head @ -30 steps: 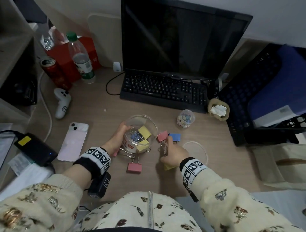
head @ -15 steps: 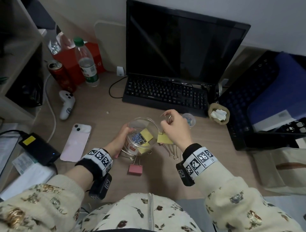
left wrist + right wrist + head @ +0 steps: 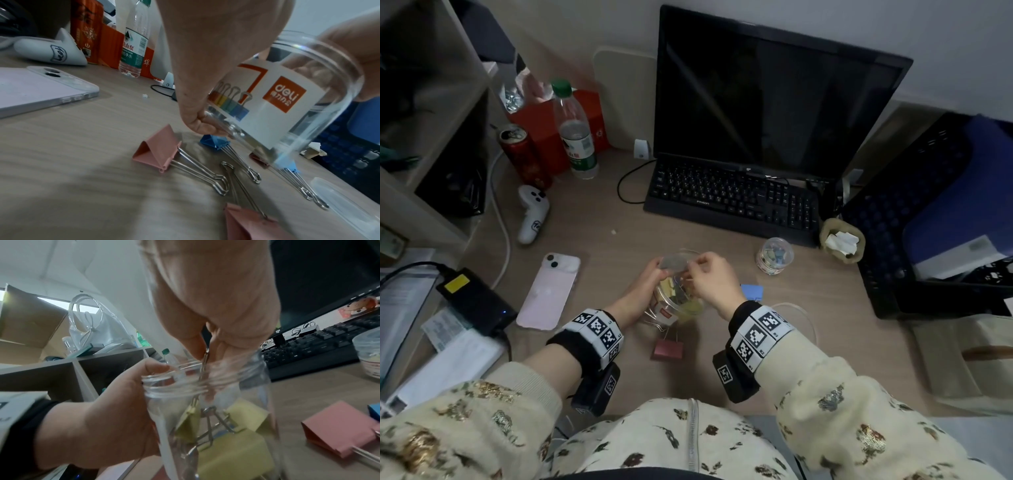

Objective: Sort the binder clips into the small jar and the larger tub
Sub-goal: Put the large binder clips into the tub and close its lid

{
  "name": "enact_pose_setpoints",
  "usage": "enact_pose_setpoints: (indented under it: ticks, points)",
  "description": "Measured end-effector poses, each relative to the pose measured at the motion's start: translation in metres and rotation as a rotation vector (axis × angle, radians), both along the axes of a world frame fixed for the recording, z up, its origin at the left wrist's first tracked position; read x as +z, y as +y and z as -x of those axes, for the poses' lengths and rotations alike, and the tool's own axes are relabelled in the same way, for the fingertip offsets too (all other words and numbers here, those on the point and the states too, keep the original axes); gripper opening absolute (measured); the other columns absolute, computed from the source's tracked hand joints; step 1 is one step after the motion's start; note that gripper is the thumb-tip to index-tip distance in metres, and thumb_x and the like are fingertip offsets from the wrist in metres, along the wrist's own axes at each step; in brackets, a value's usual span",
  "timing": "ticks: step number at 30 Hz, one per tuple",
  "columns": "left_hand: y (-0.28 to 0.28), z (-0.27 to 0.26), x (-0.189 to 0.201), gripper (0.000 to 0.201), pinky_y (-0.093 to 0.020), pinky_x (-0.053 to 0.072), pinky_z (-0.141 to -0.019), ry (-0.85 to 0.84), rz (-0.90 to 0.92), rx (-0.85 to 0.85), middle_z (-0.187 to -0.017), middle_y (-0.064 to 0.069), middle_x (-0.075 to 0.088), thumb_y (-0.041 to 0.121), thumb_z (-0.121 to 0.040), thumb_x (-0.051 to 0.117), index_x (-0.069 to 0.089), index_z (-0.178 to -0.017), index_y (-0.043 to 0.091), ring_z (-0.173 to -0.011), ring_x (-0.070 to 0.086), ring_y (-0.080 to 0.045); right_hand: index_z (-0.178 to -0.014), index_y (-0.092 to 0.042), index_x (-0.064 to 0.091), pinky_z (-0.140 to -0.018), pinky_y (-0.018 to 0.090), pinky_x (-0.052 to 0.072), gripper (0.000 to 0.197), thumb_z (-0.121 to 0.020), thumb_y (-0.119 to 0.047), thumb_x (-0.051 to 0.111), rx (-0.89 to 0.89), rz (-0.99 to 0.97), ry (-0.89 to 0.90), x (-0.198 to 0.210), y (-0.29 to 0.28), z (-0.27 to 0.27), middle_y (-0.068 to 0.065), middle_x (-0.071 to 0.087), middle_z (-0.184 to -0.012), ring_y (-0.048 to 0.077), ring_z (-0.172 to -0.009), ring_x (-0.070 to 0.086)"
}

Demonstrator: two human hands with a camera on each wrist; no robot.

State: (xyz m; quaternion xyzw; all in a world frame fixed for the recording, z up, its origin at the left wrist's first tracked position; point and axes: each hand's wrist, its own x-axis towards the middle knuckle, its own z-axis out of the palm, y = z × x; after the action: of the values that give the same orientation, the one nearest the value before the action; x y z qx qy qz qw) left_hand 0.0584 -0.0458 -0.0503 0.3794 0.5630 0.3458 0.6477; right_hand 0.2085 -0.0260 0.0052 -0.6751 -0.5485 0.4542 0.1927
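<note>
My left hand (image 3: 649, 279) grips the clear larger tub (image 3: 676, 305) near its mouth and holds it tilted above the desk. Inside lie several yellow clips and some smaller blue ones. My right hand (image 3: 693, 270) pinches the wire handle of a yellow binder clip (image 3: 189, 421), which hangs inside the tub's mouth (image 3: 174, 383). On the desk below lie a pink clip (image 3: 158, 151), a blue clip (image 3: 216, 143) and a second pink clip (image 3: 667, 349). The small jar (image 3: 774, 255), holding small clips, stands to the right near the keyboard.
The tub's clear lid (image 3: 799, 320) lies right of my right wrist. A pink phone (image 3: 549, 291) lies to the left, and a black keyboard (image 3: 732, 202) and monitor stand behind. A controller (image 3: 532, 212), bottle and can stand at the back left, and a black crate (image 3: 887, 246) at the right.
My right hand picked a yellow clip off the desk, lifted it and lowered it into the tub's mouth. My left hand kept its hold on the tub and raised it.
</note>
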Motion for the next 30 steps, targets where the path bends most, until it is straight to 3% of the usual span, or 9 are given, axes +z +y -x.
enact_pose_setpoints:
  ticks: [4,10,14,16,18,21,23,28,30]
  points:
    - [-0.003,0.001,0.005,0.047,-0.060,0.043,-0.106,0.010,-0.040,-0.003,-0.125,-0.004,0.064,0.054,-0.068,0.057,0.061,-0.113,0.041,-0.121,0.059,-0.029,-0.111,-0.014,0.064,-0.070,0.024,0.036,0.025,-0.098,-0.028,0.048,0.299,-0.039,-0.385,0.010,-0.007,-0.001,0.006,0.068,-0.105,0.022,-0.094,0.061]
    - [-0.002,-0.002,0.010,0.056,-0.053,0.041,-0.110,-0.012,-0.047,-0.022,-0.124,0.000,0.062,0.057,-0.062,0.058,0.056,-0.115,0.038,-0.123,0.057,-0.024,-0.114,-0.016,0.062,-0.081,0.037,0.042,0.024,-0.096,-0.028,0.050,0.585,-0.131,-0.717,0.016,-0.016,0.000,0.010,0.064,-0.111,0.031,-0.107,0.058]
    - [0.002,0.006,-0.008,0.055,-0.058,0.042,-0.107,-0.042,-0.012,-0.008,-0.128,-0.012,0.063,0.055,-0.066,0.061,0.059,-0.117,0.037,-0.120,0.059,-0.032,-0.111,-0.017,0.062,-0.072,0.033,0.039,0.024,-0.094,-0.027,0.048,0.486,-0.313,-0.629,0.019,-0.015,-0.001,0.005,0.064,-0.107,0.027,-0.104,0.055]
    - [0.001,0.007,0.009,0.067,-0.051,0.054,-0.094,-0.082,0.069,0.021,-0.127,-0.024,0.062,0.052,-0.068,0.061,0.056,-0.127,0.020,-0.106,0.066,-0.033,-0.107,-0.016,0.061,-0.070,0.031,0.034,0.022,-0.093,-0.028,0.048,0.429,-0.448,-0.580,0.017,-0.012,-0.004,0.000,0.063,-0.104,0.023,-0.101,0.053]
    - [0.000,0.015,0.015,0.058,-0.030,0.058,-0.069,-0.048,0.122,0.043,-0.098,-0.022,0.070,0.048,-0.085,0.049,0.059,-0.117,0.001,-0.080,0.071,-0.025,-0.105,-0.015,0.059,-0.070,0.030,0.031,0.019,-0.091,-0.027,0.051,0.383,-0.554,-0.587,0.016,-0.008,-0.007,0.000,0.061,-0.100,0.021,-0.095,0.051]
    - [0.001,0.027,0.021,0.051,-0.019,0.053,-0.063,-0.010,0.115,0.077,-0.064,-0.004,0.071,0.035,-0.105,0.022,0.064,-0.092,0.008,-0.074,0.071,-0.019,-0.103,-0.013,0.054,-0.070,0.032,0.035,0.018,-0.088,-0.024,0.054,0.282,-0.559,-0.577,0.011,-0.004,-0.014,0.003,0.057,-0.100,0.023,-0.091,0.049]
    - [0.002,0.033,0.026,0.050,-0.010,0.045,-0.048,0.037,0.057,0.160,-0.055,0.001,0.066,0.025,-0.107,0.018,0.058,-0.080,0.011,-0.055,0.064,-0.004,-0.103,-0.012,0.052,-0.074,0.035,0.038,0.018,-0.088,-0.022,0.054,0.259,-0.483,-0.546,0.004,-0.004,-0.017,0.004,0.056,-0.102,0.024,-0.093,0.049]
    - [0.007,0.050,0.015,0.047,-0.018,0.047,-0.057,0.024,0.089,0.264,-0.057,0.008,0.070,0.026,-0.105,0.019,0.061,-0.086,0.017,-0.072,0.063,-0.013,-0.117,-0.016,0.056,-0.090,0.035,0.038,0.033,-0.084,-0.021,0.056,0.652,-0.144,-0.566,-0.023,-0.012,-0.018,0.005,0.053,-0.120,0.026,-0.115,0.046]
    - [0.006,0.052,0.017,0.048,-0.013,0.043,-0.046,0.027,0.109,0.290,-0.049,0.009,0.065,0.023,-0.106,0.018,0.058,-0.080,0.017,-0.055,0.063,-0.004,-0.125,-0.022,0.053,-0.096,0.035,0.038,0.046,-0.081,-0.013,0.059,0.801,-0.079,-0.513,-0.033,-0.017,-0.017,0.002,0.048,-0.129,0.023,-0.121,0.042]
